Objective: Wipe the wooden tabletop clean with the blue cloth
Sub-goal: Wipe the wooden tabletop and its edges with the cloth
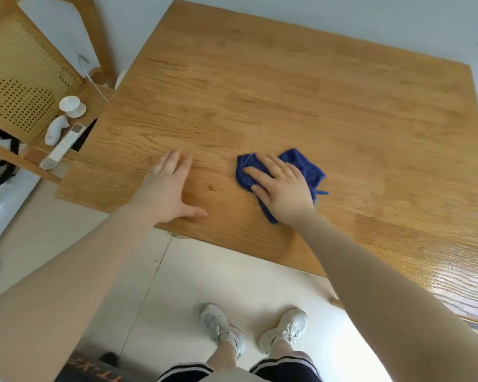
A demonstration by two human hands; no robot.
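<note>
Cloth: the crumpled dark blue cloth [304, 166] is lying on the wooden counter [287, 92], close to its near edge and roughly midway along it.
Right hand: the right hand [280, 186] is pressing flat on top of the blue cloth, fingers spread and pointing away from the person; the grip is lying open over the fabric rather than clamped around it.
Left hand: the left hand [169, 188] is resting palm-down on the bare wood, left of the cloth and apart from it, fingers extended, the grip open and holding nothing.
Counter: its surface is showing pale grain, with glare at the corner right of the cloth.
Chair: a wooden chair with a perforated cane back [20, 86] is standing far left of the cloth, carrying a few small white objects [66, 119].
Floor: pale tiles below the cloth's edge of the counter, with two white sneakers [251, 329] standing on them.
</note>
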